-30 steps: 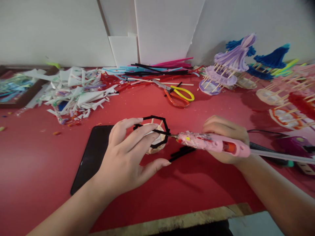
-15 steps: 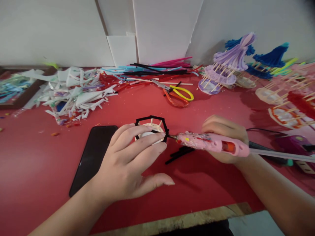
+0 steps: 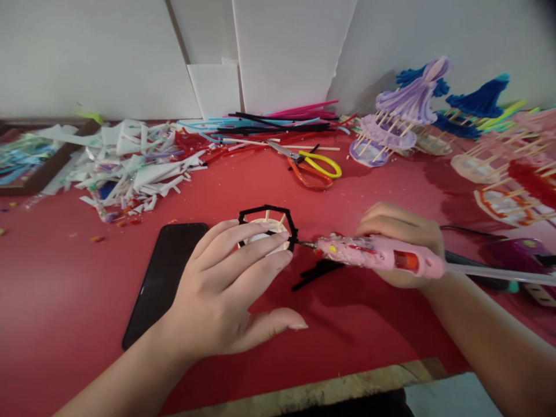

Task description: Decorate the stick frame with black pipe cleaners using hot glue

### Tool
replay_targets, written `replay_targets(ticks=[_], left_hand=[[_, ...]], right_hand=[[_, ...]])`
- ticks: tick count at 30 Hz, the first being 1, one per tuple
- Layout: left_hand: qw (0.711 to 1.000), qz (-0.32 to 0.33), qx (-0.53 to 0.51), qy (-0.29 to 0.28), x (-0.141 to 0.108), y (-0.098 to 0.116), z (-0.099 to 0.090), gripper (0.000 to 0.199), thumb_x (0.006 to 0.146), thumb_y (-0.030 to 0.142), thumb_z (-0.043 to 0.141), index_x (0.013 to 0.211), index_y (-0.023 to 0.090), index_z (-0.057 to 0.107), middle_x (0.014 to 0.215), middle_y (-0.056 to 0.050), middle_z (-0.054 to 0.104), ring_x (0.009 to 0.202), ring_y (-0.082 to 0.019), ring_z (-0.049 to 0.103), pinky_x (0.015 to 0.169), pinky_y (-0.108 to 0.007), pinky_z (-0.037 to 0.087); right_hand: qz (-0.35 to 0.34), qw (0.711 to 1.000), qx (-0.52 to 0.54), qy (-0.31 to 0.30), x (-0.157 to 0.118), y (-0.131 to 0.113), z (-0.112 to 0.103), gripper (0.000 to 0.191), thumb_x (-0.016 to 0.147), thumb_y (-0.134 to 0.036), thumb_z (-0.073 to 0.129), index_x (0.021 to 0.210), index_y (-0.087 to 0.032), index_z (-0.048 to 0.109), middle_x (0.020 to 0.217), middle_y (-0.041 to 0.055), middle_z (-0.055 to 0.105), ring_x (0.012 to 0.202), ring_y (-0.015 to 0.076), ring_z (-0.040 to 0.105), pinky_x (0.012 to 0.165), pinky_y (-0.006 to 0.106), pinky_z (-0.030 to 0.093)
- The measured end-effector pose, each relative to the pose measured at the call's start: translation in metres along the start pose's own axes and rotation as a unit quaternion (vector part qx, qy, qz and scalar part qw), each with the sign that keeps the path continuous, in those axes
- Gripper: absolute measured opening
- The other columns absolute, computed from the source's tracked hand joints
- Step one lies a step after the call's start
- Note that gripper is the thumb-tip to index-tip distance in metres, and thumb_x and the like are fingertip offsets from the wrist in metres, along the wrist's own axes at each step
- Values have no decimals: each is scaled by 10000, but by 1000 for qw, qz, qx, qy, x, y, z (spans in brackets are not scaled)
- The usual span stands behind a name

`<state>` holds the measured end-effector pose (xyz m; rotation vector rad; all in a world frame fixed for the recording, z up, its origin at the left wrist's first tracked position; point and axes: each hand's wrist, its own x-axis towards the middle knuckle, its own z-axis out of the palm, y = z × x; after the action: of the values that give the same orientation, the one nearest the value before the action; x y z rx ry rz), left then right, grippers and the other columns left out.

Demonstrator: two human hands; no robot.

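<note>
A small frame with a black many-sided rim, short pale sticks and a whitish round base stands on the red table. Across its near left side lies my left hand, fingers stretched out and thumb spread; the fingertips rest on the rim and hide part of it. My right hand is wrapped round a pink hot glue gun, with a clear glue stick out of its back. The gun's metal nozzle points left, its tip at or very near the rim's right corner. Short black pipe cleaner pieces lie just below the nozzle.
A black phone lies left of the frame. Behind are scissors, bundled pipe cleaners and a heap of white scraps. Stick-and-fuzzy models stand at right, near a purple power block.
The glue gun has shifted slightly right in my right hand's grip, its nozzle drawing back a little from the rim. My left hand stays nearly still on the frame.
</note>
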<state>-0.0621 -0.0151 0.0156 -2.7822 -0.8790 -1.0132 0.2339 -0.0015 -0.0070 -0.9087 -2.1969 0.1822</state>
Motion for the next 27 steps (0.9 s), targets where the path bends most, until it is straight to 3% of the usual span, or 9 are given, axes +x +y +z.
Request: replay_targets(ticks=[7,23,27], left_hand=[[1000,2,-8,-12,0,-2,3,611,766,624,647,1120,126,647,1086,-129,739,1113,-326,619,1005,-480,413],[999,5,-19,-32,-1,-4,4,639,766,608,661,1163,112,600,1112,-140,727,1154,-316,595,1064,-467,367],[999,-4,-23,-26,1,-1,2,637,782,606,641,1200,132,565,1188,-162,679,1173,-310,573,1058,-458,381]], right_hand=[[7,1000,11,8,0,1,0,191,739,-169,645,916,-233,619,745,40,617,644,189,570,562,342,465],[28,999,16,2,1,0,-2,221,721,-147,647,909,-256,606,714,33,626,626,197,576,571,352,465],[147,988,14,35,-2,2,-2,250,710,-184,647,941,-257,584,798,29,646,677,197,623,587,329,486]])
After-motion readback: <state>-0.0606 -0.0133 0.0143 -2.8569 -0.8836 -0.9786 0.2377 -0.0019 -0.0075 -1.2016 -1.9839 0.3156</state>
